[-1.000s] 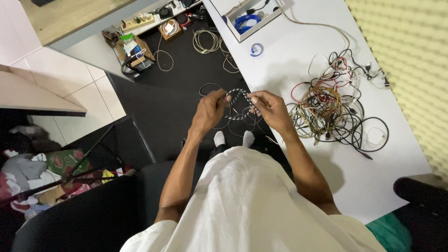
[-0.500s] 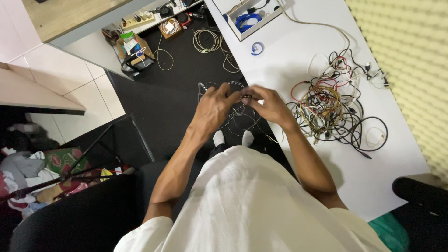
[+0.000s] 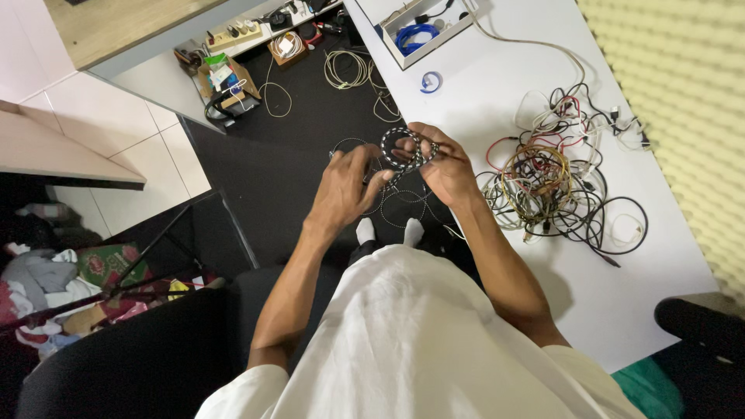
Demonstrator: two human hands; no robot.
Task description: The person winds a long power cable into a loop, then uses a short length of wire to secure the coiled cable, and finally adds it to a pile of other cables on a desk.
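My right hand (image 3: 444,165) holds a small coil of black-and-white braided cable (image 3: 403,147) at the white table's left edge. My left hand (image 3: 346,188) sits just left of it, fingers pinching the loose strand of the same cable that runs down from the coil. More of that cable hangs in loops below my hands over the dark floor. A big tangle of mixed cables (image 3: 552,183) lies on the white table (image 3: 497,93) right of my right hand.
A white box (image 3: 423,27) with a blue cable stands at the table's far end, a small blue coil (image 3: 429,81) near it. Coiled cables (image 3: 344,68) and cardboard boxes (image 3: 225,81) lie on the dark floor. A black chair part (image 3: 698,322) is at the right.
The braided cable has been wound into a tighter coil, now held up in my right hand. My left hand has dropped slightly and slid down the loose strand.
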